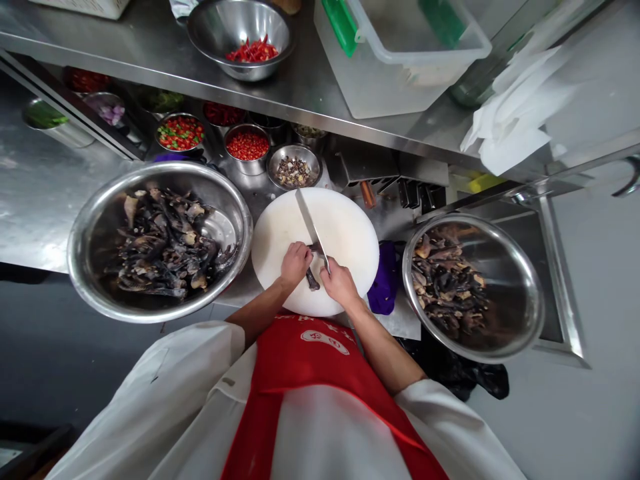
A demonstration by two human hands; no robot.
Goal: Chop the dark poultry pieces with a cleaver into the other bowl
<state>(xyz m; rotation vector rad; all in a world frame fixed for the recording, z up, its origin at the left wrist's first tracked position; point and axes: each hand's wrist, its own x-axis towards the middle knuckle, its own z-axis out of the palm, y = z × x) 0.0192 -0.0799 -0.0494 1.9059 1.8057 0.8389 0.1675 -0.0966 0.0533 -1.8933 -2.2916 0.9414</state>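
My right hand [339, 281] is closed round the handle of a knife [307, 217], whose long blade points away across the round white cutting board [355, 227]. Under the near part of the blade lies a dark piece of meat [313, 281], long and thin like a poultry leg. My left hand [296, 262] has its fingers curled on this piece, just left of the blade. The fingers partly hide the meat. Left of the board, a large steel basin [80, 267] holds many similar dark pieces [165, 247]. A second steel basin [533, 313] at the right holds smaller-looking pieces [447, 280].
Behind the board stand bowls of chopped red chillies [247, 146] and a bowl of chopped bits [294, 171]. A purple cloth [384, 280] lies at the board's right. Overhead, a steel shelf [310, 93] carries a chilli bowl [210, 33] and a plastic tub [380, 87]. Knives [410, 193] stand behind.
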